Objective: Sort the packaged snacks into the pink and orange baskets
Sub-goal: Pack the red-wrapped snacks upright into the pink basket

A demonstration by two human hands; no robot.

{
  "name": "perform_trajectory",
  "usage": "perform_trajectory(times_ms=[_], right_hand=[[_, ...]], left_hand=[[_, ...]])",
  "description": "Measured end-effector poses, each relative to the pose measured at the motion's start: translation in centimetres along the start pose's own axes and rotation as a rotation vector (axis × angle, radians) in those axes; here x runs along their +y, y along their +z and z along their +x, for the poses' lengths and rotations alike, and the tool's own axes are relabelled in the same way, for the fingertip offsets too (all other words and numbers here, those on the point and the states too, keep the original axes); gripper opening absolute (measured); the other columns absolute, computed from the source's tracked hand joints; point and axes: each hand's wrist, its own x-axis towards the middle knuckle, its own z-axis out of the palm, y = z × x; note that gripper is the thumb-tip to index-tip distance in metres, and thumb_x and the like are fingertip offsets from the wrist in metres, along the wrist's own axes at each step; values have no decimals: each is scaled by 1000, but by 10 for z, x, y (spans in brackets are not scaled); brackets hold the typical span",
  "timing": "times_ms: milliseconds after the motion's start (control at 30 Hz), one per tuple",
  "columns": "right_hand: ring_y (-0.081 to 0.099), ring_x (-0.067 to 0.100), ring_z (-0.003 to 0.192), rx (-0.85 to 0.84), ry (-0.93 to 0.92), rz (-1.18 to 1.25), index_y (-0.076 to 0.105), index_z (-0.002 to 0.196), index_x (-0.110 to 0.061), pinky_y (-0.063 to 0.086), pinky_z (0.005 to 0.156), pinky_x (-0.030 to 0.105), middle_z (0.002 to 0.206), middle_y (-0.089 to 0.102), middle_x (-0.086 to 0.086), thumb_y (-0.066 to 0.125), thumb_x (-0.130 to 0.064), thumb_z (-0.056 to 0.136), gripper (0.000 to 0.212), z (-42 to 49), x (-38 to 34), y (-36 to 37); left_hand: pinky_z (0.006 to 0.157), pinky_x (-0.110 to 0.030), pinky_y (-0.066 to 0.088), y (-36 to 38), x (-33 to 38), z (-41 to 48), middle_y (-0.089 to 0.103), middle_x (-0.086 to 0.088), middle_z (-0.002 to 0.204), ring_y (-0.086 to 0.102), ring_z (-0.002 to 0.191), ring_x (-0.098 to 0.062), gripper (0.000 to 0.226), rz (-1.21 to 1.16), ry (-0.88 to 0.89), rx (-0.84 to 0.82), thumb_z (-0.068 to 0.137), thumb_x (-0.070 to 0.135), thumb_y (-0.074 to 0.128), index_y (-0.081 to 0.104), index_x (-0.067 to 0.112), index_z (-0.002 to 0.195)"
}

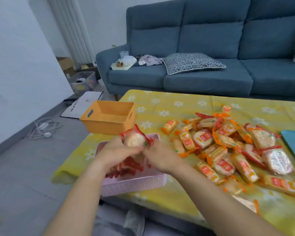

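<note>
The left hand (116, 151) curls its fingers round a red-edged clear plastic packet (134, 138) with a round pale cracker inside, which sticks up at the hand's 1 o'clock. The right hand (160, 158) meets the packet's lower corner from 4 o'clock; blur hides whether it pinches. Both hover over the pink perforated plastic basket (136, 183), where more red packets (126, 167) lie. The orange plastic basket (107, 123) stands at 11 o'clock. The heap of orange and red wrapped snacks (228, 147) lies at 3 o'clock on the yellow flowered surface (169, 103).

"HLA" on the white bag (85, 103) (snack labels (205, 136) too blurred)
</note>
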Motion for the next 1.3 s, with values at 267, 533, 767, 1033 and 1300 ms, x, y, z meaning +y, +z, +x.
perform_trajectory(times_ms=[267,533,767,1033,1300], right_hand=[[61,28,116,230,-22,-260,62,124,-20,49,97,44,125,66,5,46,-20,88,39,3,5,-16],[56,26,119,-225,-192,-566,30,153,-33,40,78,28,135,58,4,55,-21,87,72,27,-1,-2],[58,18,91,-281,-282,-607,61,108,-22,50,76,38,102,63,-1,67,-23,83,25,39,7,-15],[62,16,83,-276,-194,-521,59,79,-26,52,72,38,91,68,-6,59,-19,81,7,50,14,-29],[65,30,100,-151,-197,-987,66,109,-22,45,68,33,107,67,6,47,-38,94,30,70,-10,10]], left_hand=[[76,-19,43,-23,-15,24,69,17,98,62,94,-2,12,15,162,249,91,38,68,71,29,99],[89,-27,50,-5,-33,58,71,6,105,66,100,-14,28,540,173,-101,86,14,73,72,25,112],[84,-29,54,-6,-36,70,75,6,95,69,91,-14,16,570,142,-352,82,21,80,73,34,87],[95,-32,51,-28,-48,80,72,7,108,66,102,-13,31,492,218,-140,92,4,61,73,29,106],[96,-39,49,-9,-47,87,56,-4,122,56,115,-28,25,811,171,-161,89,42,71,73,36,113]])
